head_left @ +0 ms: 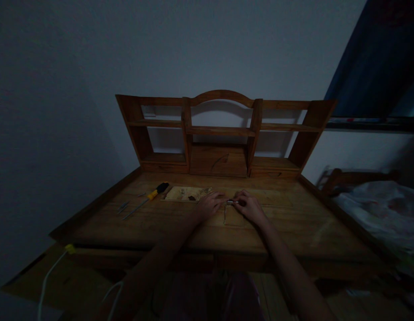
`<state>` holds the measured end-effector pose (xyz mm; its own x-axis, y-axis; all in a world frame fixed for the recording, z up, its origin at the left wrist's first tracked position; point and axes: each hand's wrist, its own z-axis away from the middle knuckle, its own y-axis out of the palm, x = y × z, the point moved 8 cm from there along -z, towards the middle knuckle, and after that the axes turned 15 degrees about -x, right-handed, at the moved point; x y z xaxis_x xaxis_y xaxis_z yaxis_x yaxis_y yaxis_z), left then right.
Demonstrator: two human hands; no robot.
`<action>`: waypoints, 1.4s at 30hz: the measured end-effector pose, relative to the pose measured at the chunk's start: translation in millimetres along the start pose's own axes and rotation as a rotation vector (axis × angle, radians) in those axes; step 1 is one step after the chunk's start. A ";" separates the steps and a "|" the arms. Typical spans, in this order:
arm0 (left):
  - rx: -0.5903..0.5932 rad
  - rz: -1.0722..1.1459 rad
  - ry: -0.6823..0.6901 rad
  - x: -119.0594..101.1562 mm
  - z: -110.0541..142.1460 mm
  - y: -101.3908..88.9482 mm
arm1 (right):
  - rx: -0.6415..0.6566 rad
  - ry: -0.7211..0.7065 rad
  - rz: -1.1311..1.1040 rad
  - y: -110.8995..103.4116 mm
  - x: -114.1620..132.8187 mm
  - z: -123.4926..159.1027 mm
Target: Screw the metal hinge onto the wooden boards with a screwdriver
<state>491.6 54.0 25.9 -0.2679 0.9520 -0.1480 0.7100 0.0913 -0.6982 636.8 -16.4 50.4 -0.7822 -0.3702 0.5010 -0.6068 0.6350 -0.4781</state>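
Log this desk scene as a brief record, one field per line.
Right hand: pinching a small metal object
Left hand: beside that object; contact unclear
Left of hands: yellow-and-black-handled screwdriver; small metal pieces; pale board with dark marks
Surface: wooden desk
Behind: wooden shelf unit
Lighting: dim

No word, brand, number or sign can be read. In front of the shelf unit (223, 130), toward its left, a pale board (175, 193) shows dark patches, with no legible lettering. The screwdriver (156, 191) beside that board, farther left, shows no readable print on its handle. Right of the shelf unit, reddish patches on or in a plastic bag (377, 200) are too dim and blurred to tell as print.
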 end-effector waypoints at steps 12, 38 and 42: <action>0.022 -0.033 -0.003 4.1 1.9 6.3 | 0.010 0.003 0.013 -0.5 1.9 0.4; 0.031 -0.094 0.022 2.1 2.3 7.0 | 0.002 0.004 0.025 0.9 -0.5 0.7; 0.044 -0.111 0.026 -0.3 2.1 5.2 | 0.002 0.002 0.034 1.4 -1.9 0.8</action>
<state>494.1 53.6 20.9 -0.3265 0.9439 -0.0501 0.6475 0.1847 -0.7394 637.3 -15.4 48.2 -0.8021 -0.3476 0.4857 -0.5803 0.6458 -0.4961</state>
